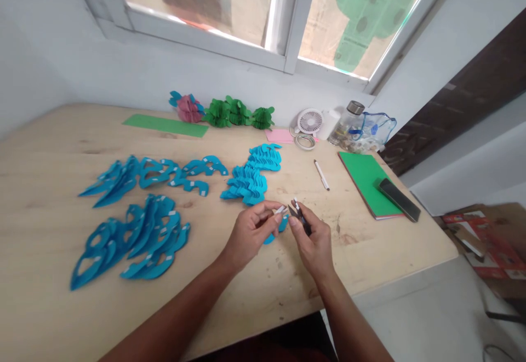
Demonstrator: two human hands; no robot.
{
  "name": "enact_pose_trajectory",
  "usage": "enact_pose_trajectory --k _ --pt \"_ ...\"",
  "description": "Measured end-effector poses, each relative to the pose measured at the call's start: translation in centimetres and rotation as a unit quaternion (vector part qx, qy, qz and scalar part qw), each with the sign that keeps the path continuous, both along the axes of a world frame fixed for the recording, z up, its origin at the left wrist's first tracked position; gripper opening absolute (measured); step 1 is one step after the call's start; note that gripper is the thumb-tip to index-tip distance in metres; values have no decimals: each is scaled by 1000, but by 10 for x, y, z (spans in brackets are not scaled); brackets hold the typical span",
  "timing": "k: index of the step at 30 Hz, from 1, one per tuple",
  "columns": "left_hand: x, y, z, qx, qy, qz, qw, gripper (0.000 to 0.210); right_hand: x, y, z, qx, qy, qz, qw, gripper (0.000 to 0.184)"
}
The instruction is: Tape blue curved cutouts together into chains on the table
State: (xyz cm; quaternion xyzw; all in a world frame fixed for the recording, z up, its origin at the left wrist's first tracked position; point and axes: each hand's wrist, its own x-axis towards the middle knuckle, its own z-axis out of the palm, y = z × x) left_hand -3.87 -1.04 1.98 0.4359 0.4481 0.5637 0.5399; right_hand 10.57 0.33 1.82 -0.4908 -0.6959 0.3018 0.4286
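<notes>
My left hand [255, 229] is closed, pinching a small white strip [281, 209], which looks like tape, between thumb and fingers. Facing it, my right hand [314, 241] is wrapped round dark scissors [304, 224], the blade close to the strip. Another small white bit shows at the right fingertips. Under the hands lies a curved blue paper piece [269, 238], partly hidden by my left hand. Just beyond are stacked, wavy blue paper cutouts [246, 182]. More blue cutouts [154, 230], dotted with white tabs, lie spread to the left.
Along the wall stand green paper decorations [236, 113], a pink one [189, 108], a green strip [164, 125], a small fan [309, 121] and a glass bottle [348, 124]. To the right lie a pen [321, 174], green sheets [364, 181] and a phone [399, 200] near the table edge.
</notes>
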Motion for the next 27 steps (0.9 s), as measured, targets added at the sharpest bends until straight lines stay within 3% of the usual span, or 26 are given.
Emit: enact_pose_trajectory --k 8,16,27 --pt "-1 1 -2 26 14 5 1000 27 -1 1 1 -28 29 17 999 39" --pt "-2 -1 0 12 17 -25 999 53 0 -1 -1 -27 25 19 999 38" --pt "-3 1 0 -3 -12 -20 1000 25 3 0 0 -30 9 23 999 38"
